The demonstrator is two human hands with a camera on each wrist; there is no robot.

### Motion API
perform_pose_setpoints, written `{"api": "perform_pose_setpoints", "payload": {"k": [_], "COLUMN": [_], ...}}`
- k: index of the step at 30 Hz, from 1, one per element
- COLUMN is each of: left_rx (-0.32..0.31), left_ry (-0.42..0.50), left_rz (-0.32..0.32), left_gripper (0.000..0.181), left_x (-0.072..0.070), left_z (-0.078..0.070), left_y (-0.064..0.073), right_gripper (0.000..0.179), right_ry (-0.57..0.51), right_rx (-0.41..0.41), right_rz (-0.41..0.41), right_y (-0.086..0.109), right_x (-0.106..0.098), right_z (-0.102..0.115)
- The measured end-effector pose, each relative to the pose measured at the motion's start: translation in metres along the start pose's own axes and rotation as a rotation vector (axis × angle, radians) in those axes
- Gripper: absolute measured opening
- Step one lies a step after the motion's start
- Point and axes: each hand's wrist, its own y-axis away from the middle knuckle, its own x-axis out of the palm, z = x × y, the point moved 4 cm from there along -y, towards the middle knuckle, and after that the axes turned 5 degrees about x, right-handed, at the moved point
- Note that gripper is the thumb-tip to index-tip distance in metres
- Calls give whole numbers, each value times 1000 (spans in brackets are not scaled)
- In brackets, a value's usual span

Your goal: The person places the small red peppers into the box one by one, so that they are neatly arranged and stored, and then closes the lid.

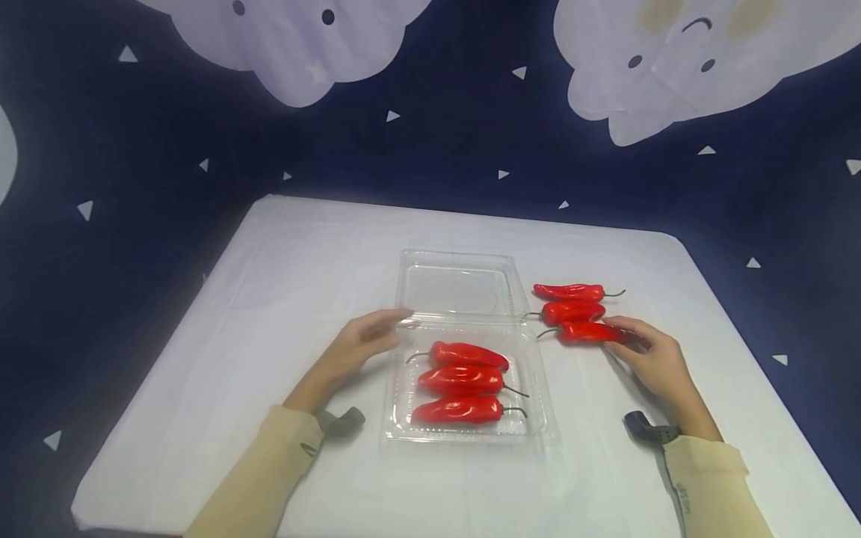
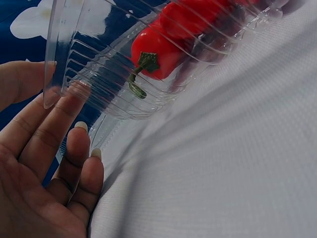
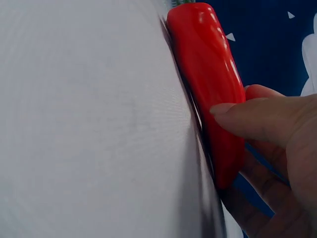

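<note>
In the head view, my left hand (image 1: 353, 351) is at the left side of a clear plastic clamshell container (image 1: 540, 418), by its hinge. The left wrist view shows the thumb and fingers (image 2: 42, 131) at the container's rim, one on either side of it. Three red peppers (image 1: 460, 380) lie side by side in the container's base. My right hand (image 1: 655, 359) pinches the tip end of a red pepper (image 1: 585, 333) on the table, its stem pointing left. In the right wrist view the thumb presses on the pepper's (image 3: 203, 54) side.
Two more red peppers (image 1: 574, 311) lie just behind the gripped one, right of the container. The container's lid (image 1: 464, 288) lies folded back, away from me. A white cloth covers the table (image 1: 323, 246); behind it hangs a dark blue patterned backdrop (image 1: 444, 149).
</note>
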Motion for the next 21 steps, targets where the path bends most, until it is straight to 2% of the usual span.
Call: {"api": "perform_pose_setpoints", "payload": {"k": [6,14,21], "left_rx": [12,21,6], "left_ry": [5,11,20], "left_rz": [4,4,4], "left_gripper": [43,44,44], "left_x": [0,0,1], "left_z": [-1,-2,-2], "left_y": [0,0,-1], "right_gripper": [50,49,54], "right_ry": [-60,-69,-192], "right_rx": [43,29,135], "right_rz": [14,8,8], "right_y": [-3,-2,0], "right_x": [3,6,3], "right_z": [-7,-14,-18]}}
